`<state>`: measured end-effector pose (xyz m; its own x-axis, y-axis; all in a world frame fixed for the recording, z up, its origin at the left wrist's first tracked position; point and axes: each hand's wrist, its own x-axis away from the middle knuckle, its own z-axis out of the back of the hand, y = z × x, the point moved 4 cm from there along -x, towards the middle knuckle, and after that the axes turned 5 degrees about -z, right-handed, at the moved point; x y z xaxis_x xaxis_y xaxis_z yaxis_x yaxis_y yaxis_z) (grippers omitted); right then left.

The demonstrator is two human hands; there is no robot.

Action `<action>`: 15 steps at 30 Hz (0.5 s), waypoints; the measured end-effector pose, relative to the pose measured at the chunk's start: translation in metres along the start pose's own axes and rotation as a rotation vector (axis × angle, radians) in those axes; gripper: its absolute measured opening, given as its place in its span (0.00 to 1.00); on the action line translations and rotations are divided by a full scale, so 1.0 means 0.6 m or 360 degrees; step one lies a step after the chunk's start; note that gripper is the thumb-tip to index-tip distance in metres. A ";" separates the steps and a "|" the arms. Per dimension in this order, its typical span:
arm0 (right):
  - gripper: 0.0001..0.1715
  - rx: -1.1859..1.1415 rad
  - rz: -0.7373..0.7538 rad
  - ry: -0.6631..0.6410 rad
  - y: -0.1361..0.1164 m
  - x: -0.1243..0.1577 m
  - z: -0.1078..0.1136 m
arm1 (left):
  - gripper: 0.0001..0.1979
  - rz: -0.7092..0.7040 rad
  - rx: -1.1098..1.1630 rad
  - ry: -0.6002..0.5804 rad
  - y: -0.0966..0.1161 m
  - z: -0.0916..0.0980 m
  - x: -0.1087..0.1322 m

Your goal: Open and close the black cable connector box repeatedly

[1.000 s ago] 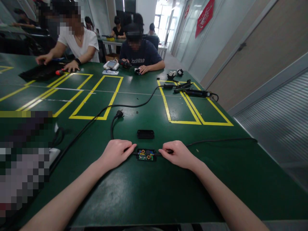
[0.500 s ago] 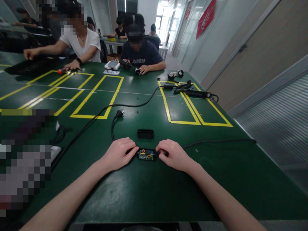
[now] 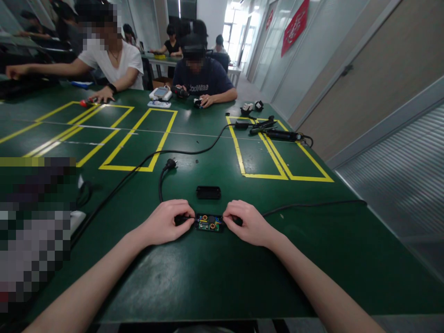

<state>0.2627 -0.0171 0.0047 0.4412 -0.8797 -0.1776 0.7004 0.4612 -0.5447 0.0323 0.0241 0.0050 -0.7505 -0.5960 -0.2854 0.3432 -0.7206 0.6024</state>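
Note:
A small black case (image 3: 209, 223) lies on the green table, its top off and a circuit board with copper coils and coloured wires showing. My left hand (image 3: 170, 222) is closed on the black cable at the case's left end. At the right end, my right hand (image 3: 245, 223) pinches the other black cable (image 3: 312, 204), which runs off to the right. Just beyond the case lies a black cover (image 3: 208, 192), hollow side up. A black plug (image 3: 170, 164) on a short cable stands out past my left hand.
A long black cable (image 3: 187, 152) crosses the table to black tools (image 3: 282, 134) at the far right. Yellow tape (image 3: 126, 168) marks rectangles. Two people sit across the table, with a white device (image 3: 160, 93) between them. Pixelated items lie at the left.
My left hand has moved slightly left, its fingers now around the cable beside the case. My right hand stays at the right end. The person in white has reached further left.

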 end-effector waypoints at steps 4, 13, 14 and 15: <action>0.13 -0.0029 0.0013 -0.0005 0.001 -0.001 0.000 | 0.09 -0.0026 0.0002 0.0026 0.001 0.000 0.000; 0.11 -0.0005 -0.0012 0.0011 0.003 0.001 -0.002 | 0.08 -0.0040 -0.0022 0.0091 -0.001 -0.001 0.001; 0.09 0.0002 -0.0001 -0.0003 0.002 0.001 -0.002 | 0.08 -0.0050 -0.0014 0.0092 -0.001 -0.001 0.001; 0.08 0.0007 0.0010 -0.0017 0.002 0.001 -0.003 | 0.08 -0.0068 0.0002 0.0091 0.001 -0.001 0.001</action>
<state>0.2630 -0.0173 0.0025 0.4516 -0.8754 -0.1724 0.6999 0.4674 -0.5401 0.0324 0.0234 0.0047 -0.7312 -0.5839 -0.3529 0.3105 -0.7454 0.5899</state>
